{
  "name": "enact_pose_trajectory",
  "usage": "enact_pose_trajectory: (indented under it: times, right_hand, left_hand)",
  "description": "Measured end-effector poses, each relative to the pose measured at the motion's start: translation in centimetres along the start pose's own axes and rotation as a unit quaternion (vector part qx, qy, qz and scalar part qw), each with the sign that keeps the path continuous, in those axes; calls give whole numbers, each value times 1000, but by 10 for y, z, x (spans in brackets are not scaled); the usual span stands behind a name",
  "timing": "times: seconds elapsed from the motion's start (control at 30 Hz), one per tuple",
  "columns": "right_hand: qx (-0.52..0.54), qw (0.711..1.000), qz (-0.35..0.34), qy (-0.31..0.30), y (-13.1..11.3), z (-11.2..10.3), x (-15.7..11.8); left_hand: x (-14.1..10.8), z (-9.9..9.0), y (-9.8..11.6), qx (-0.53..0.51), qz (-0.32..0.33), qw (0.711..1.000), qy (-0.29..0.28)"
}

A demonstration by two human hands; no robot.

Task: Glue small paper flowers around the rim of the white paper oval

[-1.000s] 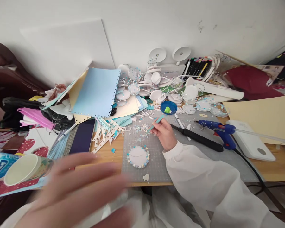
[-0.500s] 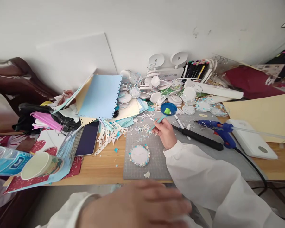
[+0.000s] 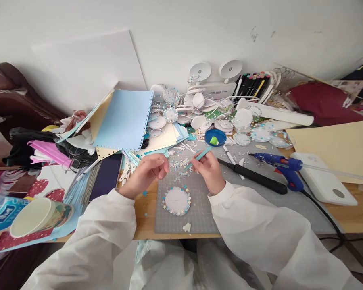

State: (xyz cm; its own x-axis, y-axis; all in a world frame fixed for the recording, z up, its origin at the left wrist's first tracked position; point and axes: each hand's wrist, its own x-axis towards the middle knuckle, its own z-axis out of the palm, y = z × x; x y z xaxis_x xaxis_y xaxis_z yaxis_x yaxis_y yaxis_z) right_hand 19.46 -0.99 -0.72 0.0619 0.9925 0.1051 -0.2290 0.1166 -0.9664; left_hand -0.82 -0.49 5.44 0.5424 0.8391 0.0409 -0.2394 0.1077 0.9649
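My right hand (image 3: pixel 210 171) grips slim teal tweezers (image 3: pixel 203 154), whose tip points down at a pile of tiny blue and white paper pieces (image 3: pixel 183 165) on the grey cutting mat (image 3: pixel 199 215). Across the pile, my left hand (image 3: pixel 149 171) hovers over the mat's left edge with its fingers curled in. Anything between those fingers is too small or hidden. Nearer me on the mat lies a white disc (image 3: pixel 177 200) ringed with small blue, white and cream stars. A loose white scrap (image 3: pixel 186 227) rests below it.
A blue glue gun (image 3: pixel 286 165) with its cord, a black-handled tool (image 3: pixel 257 177) and a white pen (image 3: pixel 230 157) lie right. Behind are a blue lid (image 3: pixel 215 137) and heaped white discs (image 3: pixel 199 102). A paper cup (image 3: pixel 33 217) stands left.
My left hand has moved from close before the camera, where it was blurred, forward to the mat's left side. My right hand stays nearly in place with the tweezers.
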Motion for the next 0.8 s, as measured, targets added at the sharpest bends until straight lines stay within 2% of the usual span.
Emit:
enact_pose_trajectory:
  times: [0.07,0.13,0.23,0.33,0.4,0.47,0.5,0.57,0.63,0.7,0.73,0.8]
  right_hand:
    - [-16,1000,-20,-5,0,1,-1]
    - [-36,998,-53,0,1,2,-1]
    - [-75,990,-115,10,2,3,-2]
    - [-107,983,-152,3,2,3,-4]
    - [-113,981,-160,-1,1,3,-5]
    - [-112,981,-158,-1,1,2,-6]
    - [-110,982,-155,1,1,2,-6]
    - [-103,984,-147,9,1,2,-7]
    - [-95,986,-139,13,2,2,-8]
    - [-88,987,-134,17,2,3,-7]
    - [-88,986,-137,24,1,3,-7]
    - [-89,983,-152,50,0,2,-4]
  left_hand:
    - [8,-13,-17,-72,-44,996,-30]
    - [10,-20,-30,-100,-80,990,-62]
    - [7,-22,-38,-80,-124,984,-104]
    - [1,-22,-37,-41,-141,981,-126]
    - [-1,-22,-33,13,-125,985,-115]
    - [-2,-22,-31,123,-94,985,-76]
    - [-3,-22,-31,195,-75,976,-55]
    - [-4,-20,-31,342,-36,938,-40]
    - [-6,-16,-31,445,-9,892,-81]
    - [-6,-12,-29,482,7,864,-144]
    - [-7,-11,-26,478,6,861,-174]
    - [-6,-9,-21,433,-18,873,-224]
